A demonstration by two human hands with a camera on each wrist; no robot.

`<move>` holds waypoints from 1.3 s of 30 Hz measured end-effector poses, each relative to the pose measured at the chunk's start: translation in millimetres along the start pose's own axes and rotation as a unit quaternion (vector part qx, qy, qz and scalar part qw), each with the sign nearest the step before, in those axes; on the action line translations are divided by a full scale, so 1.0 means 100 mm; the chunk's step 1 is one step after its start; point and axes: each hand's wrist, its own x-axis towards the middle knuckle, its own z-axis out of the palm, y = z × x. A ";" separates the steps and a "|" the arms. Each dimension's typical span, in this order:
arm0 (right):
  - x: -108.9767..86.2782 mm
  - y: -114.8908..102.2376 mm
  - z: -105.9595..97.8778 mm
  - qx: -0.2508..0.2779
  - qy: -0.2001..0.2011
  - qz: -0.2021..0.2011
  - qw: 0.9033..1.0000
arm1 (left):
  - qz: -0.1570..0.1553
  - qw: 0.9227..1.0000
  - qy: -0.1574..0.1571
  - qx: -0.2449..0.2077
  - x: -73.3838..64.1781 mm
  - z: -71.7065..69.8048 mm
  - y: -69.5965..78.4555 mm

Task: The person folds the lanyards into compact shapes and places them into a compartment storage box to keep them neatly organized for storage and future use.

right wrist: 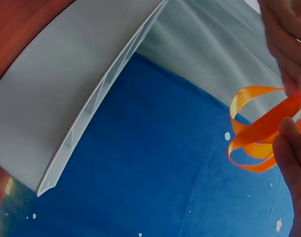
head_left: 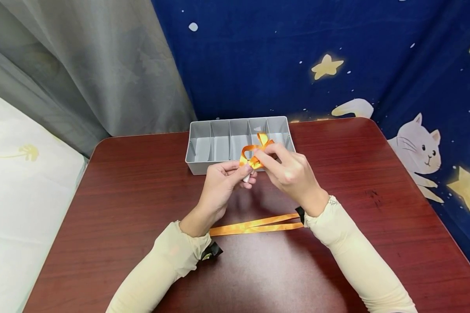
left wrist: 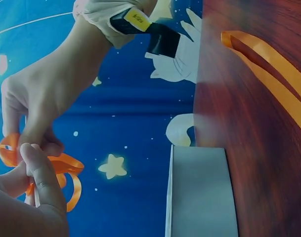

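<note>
In the head view, an orange satin ribbon [head_left: 263, 138] is folded into loops between the two hands, over the front of a grey divided box. My left hand [head_left: 219, 186] pinches the lower end of the loops between thumb and fingers, together with a small white piece [head_left: 247, 177] whose kind cannot be made out. My right hand [head_left: 291, 173] reaches in from the right and pinches the ribbon with its fingertips. Several orange loops [right wrist: 269, 121] stick out past the fingers in the right wrist view. Fingers hide the middle of the bundle.
Behind the hands stands the grey box [head_left: 199, 168] with several compartments, near the table's far edge. Another length of orange ribbon [head_left: 254, 227] lies across the reddish-brown table [head_left: 141, 191], below the wrists. A blue curtain [head_left: 250, 56] and a grey one [head_left: 102, 65] hang behind.
</note>
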 end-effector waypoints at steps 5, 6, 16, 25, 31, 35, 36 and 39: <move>-0.02 0.02 -0.02 -0.045 -0.023 -0.020 0.999 | -0.008 1.000 -0.005 -0.007 0.00 0.01 0.01; -0.02 0.02 -0.02 -0.057 -0.029 -0.024 0.998 | -0.011 1.000 -0.005 -0.009 0.00 0.01 0.01; -0.05 0.03 -0.02 -0.107 -0.043 -0.088 0.989 | -0.035 0.999 0.003 -0.034 0.01 0.01 0.01; -0.06 0.03 0.00 -0.123 -0.055 -0.112 0.985 | -0.065 0.996 0.001 -0.067 0.01 -0.02 -0.01; -0.06 0.02 0.00 -0.144 -0.073 -0.115 0.980 | -0.080 0.993 -0.003 -0.085 0.01 -0.03 0.00; -0.06 0.03 0.01 -0.144 -0.081 -0.117 0.979 | -0.085 0.992 -0.014 -0.093 0.01 -0.03 0.00; -0.07 0.03 0.01 -0.144 -0.083 -0.118 0.979 | -0.084 0.992 -0.018 -0.095 0.01 -0.03 0.00; -0.08 0.04 0.01 -0.144 -0.090 -0.120 0.978 | -0.079 0.992 -0.031 -0.090 0.01 -0.03 0.00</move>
